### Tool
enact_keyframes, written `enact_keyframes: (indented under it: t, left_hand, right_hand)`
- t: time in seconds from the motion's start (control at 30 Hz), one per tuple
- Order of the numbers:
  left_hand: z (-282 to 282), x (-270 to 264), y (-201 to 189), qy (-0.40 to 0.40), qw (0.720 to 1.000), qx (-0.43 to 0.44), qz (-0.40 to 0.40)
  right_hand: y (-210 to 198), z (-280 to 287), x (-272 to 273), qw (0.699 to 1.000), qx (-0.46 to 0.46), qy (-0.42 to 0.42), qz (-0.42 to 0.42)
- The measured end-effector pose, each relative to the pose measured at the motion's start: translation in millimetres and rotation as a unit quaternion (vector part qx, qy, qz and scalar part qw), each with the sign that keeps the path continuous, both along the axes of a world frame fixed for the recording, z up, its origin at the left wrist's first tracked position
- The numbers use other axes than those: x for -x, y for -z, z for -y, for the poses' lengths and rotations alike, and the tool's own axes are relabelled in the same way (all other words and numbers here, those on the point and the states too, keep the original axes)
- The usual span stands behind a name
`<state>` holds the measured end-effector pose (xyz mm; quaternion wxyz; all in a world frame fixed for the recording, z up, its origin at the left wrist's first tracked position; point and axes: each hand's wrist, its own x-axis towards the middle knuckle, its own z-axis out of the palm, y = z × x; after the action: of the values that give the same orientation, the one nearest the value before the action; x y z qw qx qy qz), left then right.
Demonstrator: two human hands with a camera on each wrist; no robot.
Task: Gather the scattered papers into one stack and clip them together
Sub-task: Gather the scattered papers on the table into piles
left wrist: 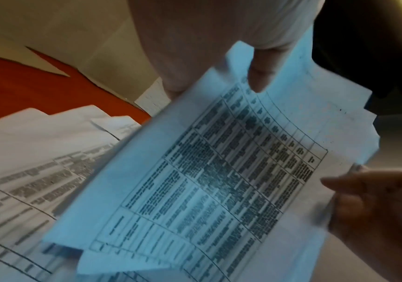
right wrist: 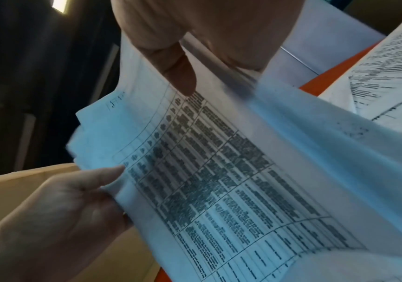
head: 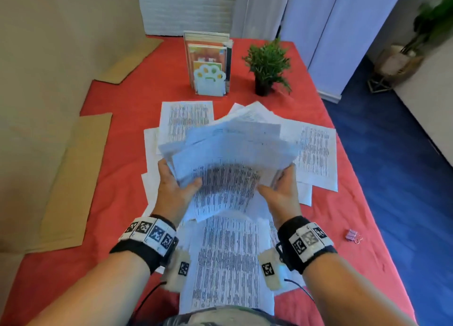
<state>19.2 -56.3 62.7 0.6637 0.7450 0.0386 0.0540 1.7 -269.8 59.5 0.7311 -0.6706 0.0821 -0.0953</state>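
Both hands hold an uneven bundle of papers (head: 230,154) raised above the red table (head: 117,178). The left hand (head: 172,191) grips the bundle's left edge, thumb lying on the top printed sheet and fingers hidden beneath; the right hand (head: 282,191) grips the right edge in the same way, thumb on top. In the left wrist view the thumb (left wrist: 259,76) presses on the ruled table printed on the top sheet, and the sheets below it fan out with their corners misaligned. In the right wrist view the bundle (right wrist: 219,171) spans between the two hands. More loose sheets (head: 316,151) lie flat on the table beneath and around the bundle, one long page (head: 228,264) nearest the person. A pink binder clip (head: 353,236) rests on the table to the right, well apart from the papers. Behind stand a file holder (head: 210,63) and a small potted plant (head: 267,66).
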Motion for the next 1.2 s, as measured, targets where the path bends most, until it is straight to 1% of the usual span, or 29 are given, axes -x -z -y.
enact_keyframes:
  t: [0.03, 0.13, 0.2, 0.27, 0.33, 0.4, 0.43, 0.5, 0.6, 0.7, 0.73, 0.8, 0.87, 0.9, 0.97, 1.03, 1.07, 1.13, 1.2]
  left_hand:
    - [5, 1, -1, 0.001, 1.0, 0.01, -0.006]
    - [18, 2, -9, -0.017, 0.999, -0.001, 0.043]
    - [23, -1, -16, -0.02, 0.997, 0.009, 0.078]
    - [25, -2, -21, -0.024, 0.995, 0.044, 0.082]
    - [25, -3, -22, -0.036, 0.991, 0.072, 0.105]
    - [25, -4, -23, -0.06, 0.989, 0.053, 0.126]
    - [27, -5, -24, -0.078, 0.988, 0.041, 0.126]
    - [31, -11, -29, -0.121, 0.984, 0.045, 0.12]
    - [36, -22, -39, -0.169, 0.975, 0.058, 0.131]
    - [39, -26, -43, -0.157, 0.973, 0.089, 0.145]
    - [39, -27, -43, -0.15, 0.973, 0.086, 0.153]
    - [39, -24, -43, -0.117, 0.974, 0.076, 0.18]
    - [31, -22, -37, -0.056, 0.977, 0.049, 0.199]
    - [25, -23, -30, -0.031, 0.982, 0.023, 0.186]
    - [10, -25, -8, 0.001, 0.994, -0.027, 0.107]
    - [2, -25, 7, 0.007, 0.999, -0.039, 0.03]
    - [0, -25, 11, 0.003, 1.0, -0.026, 0.014]
    - [4, -24, 12, 0.003, 1.0, 0.013, 0.007]
    - [11, -21, 11, 0.009, 1.0, 0.02, 0.013]
  right_hand:
    - [1, -1, 0, 1.0, 0.011, 0.004, 0.0]
    - [-3, -8, -2, 0.998, 0.038, 0.033, 0.024]
    - [-4, -9, -4, 0.997, 0.032, 0.051, 0.041]
    - [-4, -7, -5, 0.997, 0.013, 0.062, 0.046]
    - [-2, -2, -2, 0.997, -0.001, 0.063, 0.05]
    - [-2, 2, 0, 0.996, -0.001, 0.062, 0.06]
    - [-3, 3, 0, 0.996, 0.005, 0.061, 0.07]
    - [-5, 3, -3, 0.993, 0.03, 0.053, 0.105]
    - [-10, 5, -10, 0.979, 0.108, 0.061, 0.163]
    - [-9, 9, -15, 0.968, 0.169, 0.058, 0.178]
    - [-7, 10, -16, 0.968, 0.172, 0.055, 0.176]
    - [-6, 10, -16, 0.98, 0.127, 0.051, 0.146]
    - [-8, 9, -17, 0.988, 0.081, 0.06, 0.118]
    - [-10, 9, -18, 0.989, 0.061, 0.064, 0.116]
    - [-14, 8, -20, 0.987, 0.027, 0.078, 0.135]
    - [-17, 8, -22, 0.986, -0.005, 0.078, 0.149]
    - [-17, 7, -23, 0.986, -0.013, 0.072, 0.148]
    - [-15, 6, -21, 0.987, 0.001, 0.056, 0.152]
    - [-11, 5, -18, 0.978, 0.074, 0.065, 0.183]
